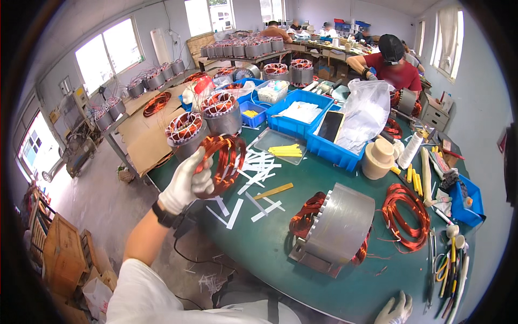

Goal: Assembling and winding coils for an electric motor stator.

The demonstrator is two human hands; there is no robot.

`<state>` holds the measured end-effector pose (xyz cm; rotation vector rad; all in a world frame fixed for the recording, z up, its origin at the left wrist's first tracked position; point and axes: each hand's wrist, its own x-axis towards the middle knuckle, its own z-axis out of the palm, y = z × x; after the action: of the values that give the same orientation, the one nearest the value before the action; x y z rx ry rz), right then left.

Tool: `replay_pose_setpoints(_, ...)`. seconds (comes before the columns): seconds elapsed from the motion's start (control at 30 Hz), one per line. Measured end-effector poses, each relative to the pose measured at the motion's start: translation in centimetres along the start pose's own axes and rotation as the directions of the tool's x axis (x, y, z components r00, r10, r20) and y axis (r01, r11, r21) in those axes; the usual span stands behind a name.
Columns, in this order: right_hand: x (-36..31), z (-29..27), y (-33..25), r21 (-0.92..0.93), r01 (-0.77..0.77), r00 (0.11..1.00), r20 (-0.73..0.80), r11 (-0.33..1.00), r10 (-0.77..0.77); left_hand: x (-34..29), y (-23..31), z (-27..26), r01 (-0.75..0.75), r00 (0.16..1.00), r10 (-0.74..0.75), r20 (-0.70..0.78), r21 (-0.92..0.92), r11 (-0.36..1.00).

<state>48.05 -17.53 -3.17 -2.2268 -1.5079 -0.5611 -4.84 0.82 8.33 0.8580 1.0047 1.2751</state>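
My left hand [186, 183], in a white glove, grips a coil of copper wire [224, 162] and holds it up over the left edge of the green table [324, 270]. My right hand [396, 311], also gloved, rests at the table's near edge with its fingers spread and nothing in it. Between the two hands a grey metal stator [337, 229] lies on its side, with copper windings showing at both ends. White insulation strips [253, 173] and a yellow strip [274, 190] lie scattered beneath the raised coil.
Two wound stators [202, 121] stand at the table's left corner. Blue bins [302, 116], a clear tray of yellow strips [280, 148], a loose copper coil [407, 213], a beige spool [379, 157] and hand tools [450, 264] crowd the table. A person in a red shirt [394, 67] works opposite.
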Motion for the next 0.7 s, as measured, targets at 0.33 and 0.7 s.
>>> replay_pose_setpoints(0.33,0.3,-2.7,-0.1,0.284,0.064,0.993,0.076,0.957,-0.089,-8.8,3.0,7.7,-0.473,0.821,0.426,0.381,0.034,0.881)
replay_pose_setpoints(0.7,5.3,-14.1,-7.9,0.47,0.467,0.849,-0.474,0.748,-0.232,-10.1,-1.6,18.2,-0.007,0.624,0.165,0.764,-0.206,0.979)
